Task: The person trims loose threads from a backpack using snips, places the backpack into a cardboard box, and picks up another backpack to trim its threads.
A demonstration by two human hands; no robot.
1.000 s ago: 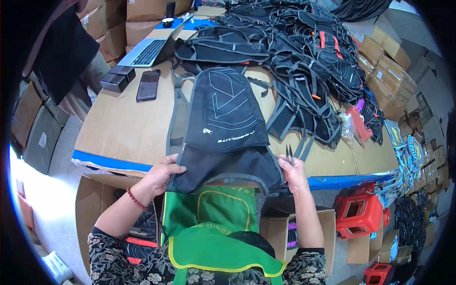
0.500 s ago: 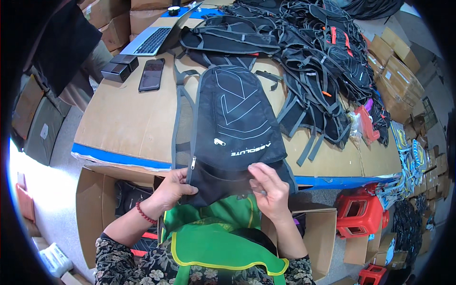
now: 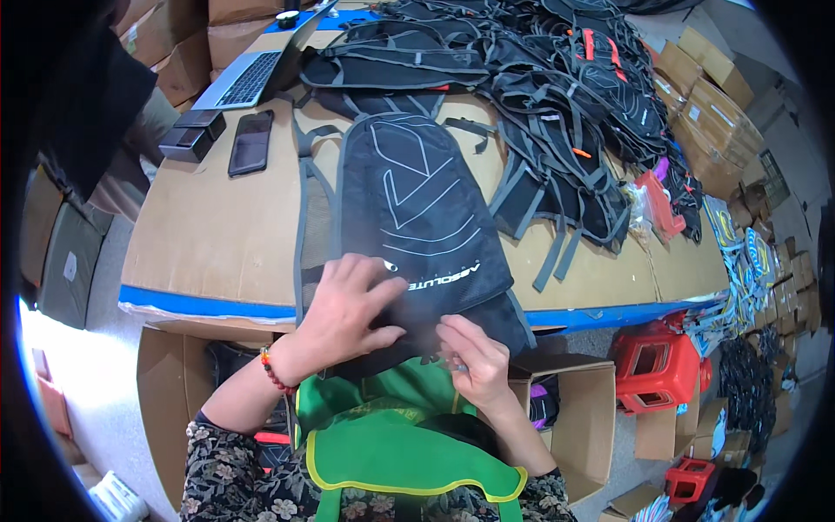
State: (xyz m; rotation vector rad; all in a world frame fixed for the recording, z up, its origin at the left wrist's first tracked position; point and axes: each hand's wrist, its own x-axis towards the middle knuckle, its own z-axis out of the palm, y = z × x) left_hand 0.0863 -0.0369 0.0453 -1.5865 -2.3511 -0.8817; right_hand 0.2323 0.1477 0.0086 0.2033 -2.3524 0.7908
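A black backpack (image 3: 435, 209) with white line print lies flat on the cardboard-topped table, its lower end hanging over the near edge towards my green apron (image 3: 409, 452). My left hand (image 3: 339, 313) is on the lower left of the bag, fingers stretched and slightly blurred, partly covering a zip pull. My right hand (image 3: 477, 358) is at the bag's lower edge, its fingers curled and pressed together; what they pinch, if anything, is hidden.
A phone (image 3: 251, 143), a small dark box (image 3: 192, 137) and a laptop (image 3: 252, 78) are on the table's left. More black backpacks (image 3: 557, 130) pile up behind and right. Open cartons (image 3: 583, 426) stand below, near red stools (image 3: 657, 370). A person (image 3: 96, 96) stands at left.
My left hand has let go of the bag's lower left corner and moved up and right over its front. My right hand has shifted slightly down and left. The view has shifted a little.
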